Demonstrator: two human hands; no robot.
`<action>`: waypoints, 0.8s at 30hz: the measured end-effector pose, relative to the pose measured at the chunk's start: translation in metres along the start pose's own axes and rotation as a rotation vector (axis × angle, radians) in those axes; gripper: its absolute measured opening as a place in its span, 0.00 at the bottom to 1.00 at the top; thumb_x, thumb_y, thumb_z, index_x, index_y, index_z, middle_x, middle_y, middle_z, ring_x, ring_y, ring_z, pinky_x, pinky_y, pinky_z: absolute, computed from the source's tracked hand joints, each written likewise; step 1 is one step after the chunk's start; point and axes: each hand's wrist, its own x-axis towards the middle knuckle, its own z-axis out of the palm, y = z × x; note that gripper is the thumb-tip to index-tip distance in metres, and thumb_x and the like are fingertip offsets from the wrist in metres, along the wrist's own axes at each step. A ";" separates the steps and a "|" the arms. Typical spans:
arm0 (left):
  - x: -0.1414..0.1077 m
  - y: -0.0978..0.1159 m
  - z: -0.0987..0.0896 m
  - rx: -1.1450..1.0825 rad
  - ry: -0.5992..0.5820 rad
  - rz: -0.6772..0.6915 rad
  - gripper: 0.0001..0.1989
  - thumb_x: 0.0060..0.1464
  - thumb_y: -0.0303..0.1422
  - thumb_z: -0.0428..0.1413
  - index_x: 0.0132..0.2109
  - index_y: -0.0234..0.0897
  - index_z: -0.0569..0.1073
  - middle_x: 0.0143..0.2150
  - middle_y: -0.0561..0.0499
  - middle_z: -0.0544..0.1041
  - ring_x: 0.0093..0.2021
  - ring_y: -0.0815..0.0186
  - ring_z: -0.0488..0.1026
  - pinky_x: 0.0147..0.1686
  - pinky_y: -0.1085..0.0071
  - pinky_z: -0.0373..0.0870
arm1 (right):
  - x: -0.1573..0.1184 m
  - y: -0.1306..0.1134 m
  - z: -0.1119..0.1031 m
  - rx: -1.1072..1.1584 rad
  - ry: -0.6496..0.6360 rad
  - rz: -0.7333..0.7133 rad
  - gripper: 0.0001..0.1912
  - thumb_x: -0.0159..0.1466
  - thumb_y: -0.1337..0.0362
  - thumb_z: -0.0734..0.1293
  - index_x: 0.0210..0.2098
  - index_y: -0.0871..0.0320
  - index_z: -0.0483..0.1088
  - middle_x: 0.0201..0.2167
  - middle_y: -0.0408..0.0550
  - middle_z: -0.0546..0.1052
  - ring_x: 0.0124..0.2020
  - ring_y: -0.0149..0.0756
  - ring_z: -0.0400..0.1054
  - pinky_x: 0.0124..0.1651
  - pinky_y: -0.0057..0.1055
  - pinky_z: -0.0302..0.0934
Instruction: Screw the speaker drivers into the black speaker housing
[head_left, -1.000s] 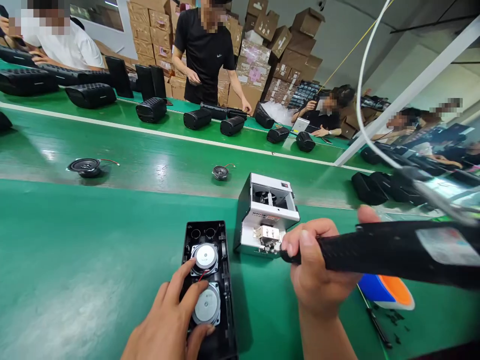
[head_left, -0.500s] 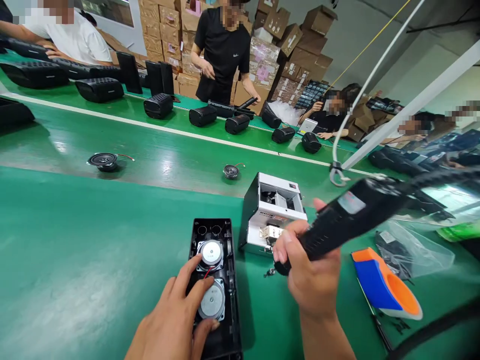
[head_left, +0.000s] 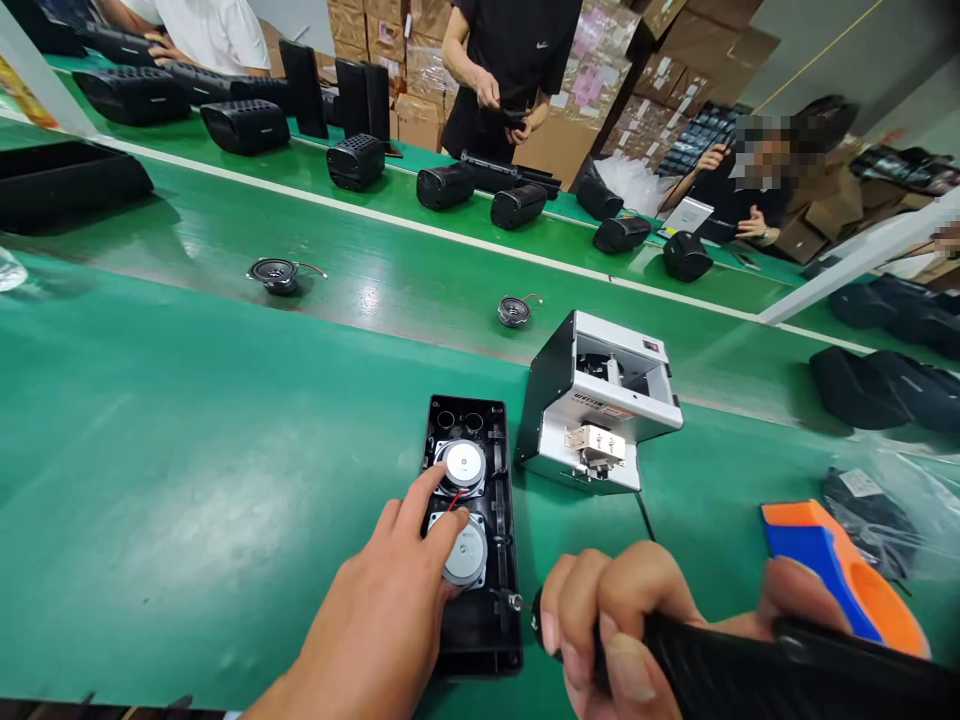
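My left hand [head_left: 382, 590] reaches over a black speaker housing [head_left: 480, 645] lying on the green bench. Its fingers grip the lower speaker driver [head_left: 466, 552], and one fingertip touches the edge of the upper speaker driver [head_left: 463, 464]. A short red wire [head_left: 455, 500] runs between the two. Wrapped round a black electric screwdriver [head_left: 720, 660], my right hand [head_left: 622, 620] is closed. The screwdriver lies nearly level, with its tip [head_left: 514, 602] at the housing's right wall, beside the lower driver. I cannot tell whether a screw is on the tip.
A white and black screw feeder [head_left: 604, 410] stands right of the housing. Farther right are a blue and orange holder [head_left: 832, 570] and a plastic bag [head_left: 892, 510]. Two loose speaker drivers, one left [head_left: 276, 274] and one right [head_left: 514, 311], lie beyond. Several black speakers and co-workers are across.
My right hand has lowered the screwdriver from beside the screw feeder to the housing, its tip now pointing left. My left hand stays on the drivers. The view has shifted.
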 end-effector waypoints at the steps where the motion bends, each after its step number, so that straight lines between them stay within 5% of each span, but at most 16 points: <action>1: -0.001 0.000 0.003 -0.002 0.034 0.001 0.36 0.56 0.15 0.55 0.66 0.49 0.78 0.82 0.44 0.65 0.63 0.44 0.83 0.37 0.54 0.91 | -0.002 0.004 0.005 0.010 0.017 -0.005 0.13 0.80 0.57 0.69 0.37 0.48 0.67 0.21 0.36 0.63 0.14 0.36 0.57 0.16 0.33 0.58; 4: -0.003 0.000 0.011 -0.012 0.108 0.006 0.35 0.55 0.15 0.55 0.64 0.50 0.78 0.82 0.46 0.66 0.61 0.45 0.84 0.36 0.55 0.91 | -0.006 0.008 0.014 0.013 0.061 0.026 0.03 0.79 0.62 0.69 0.50 0.45 0.71 0.26 0.36 0.66 0.18 0.36 0.61 0.20 0.34 0.62; 7: -0.004 -0.001 0.013 -0.021 0.097 0.005 0.35 0.55 0.16 0.55 0.64 0.50 0.78 0.82 0.47 0.65 0.61 0.45 0.83 0.36 0.54 0.90 | -0.007 0.009 0.017 0.055 0.088 0.002 0.28 0.81 0.66 0.68 0.73 0.35 0.58 0.31 0.35 0.67 0.21 0.34 0.63 0.25 0.34 0.64; 9: -0.004 -0.001 0.010 -0.024 0.071 -0.006 0.34 0.55 0.16 0.56 0.64 0.50 0.78 0.83 0.47 0.64 0.62 0.44 0.83 0.36 0.53 0.91 | -0.008 0.010 0.017 0.062 0.068 -0.015 0.35 0.82 0.67 0.67 0.78 0.34 0.50 0.32 0.35 0.67 0.23 0.34 0.63 0.27 0.34 0.64; 18: 0.010 0.015 -0.031 -0.053 -0.263 -0.124 0.27 0.63 0.18 0.58 0.63 0.47 0.80 0.87 0.47 0.55 0.70 0.45 0.78 0.48 0.49 0.91 | -0.011 0.021 0.016 0.056 -0.049 -0.086 0.31 0.81 0.68 0.68 0.75 0.37 0.54 0.33 0.36 0.68 0.25 0.34 0.66 0.27 0.34 0.62; 24: 0.012 0.017 -0.035 -0.061 -0.271 -0.126 0.29 0.61 0.16 0.57 0.63 0.45 0.80 0.87 0.48 0.54 0.72 0.43 0.76 0.49 0.48 0.90 | -0.004 0.020 0.025 0.043 -0.044 -0.114 0.25 0.80 0.69 0.69 0.69 0.39 0.62 0.30 0.35 0.65 0.23 0.35 0.62 0.23 0.31 0.60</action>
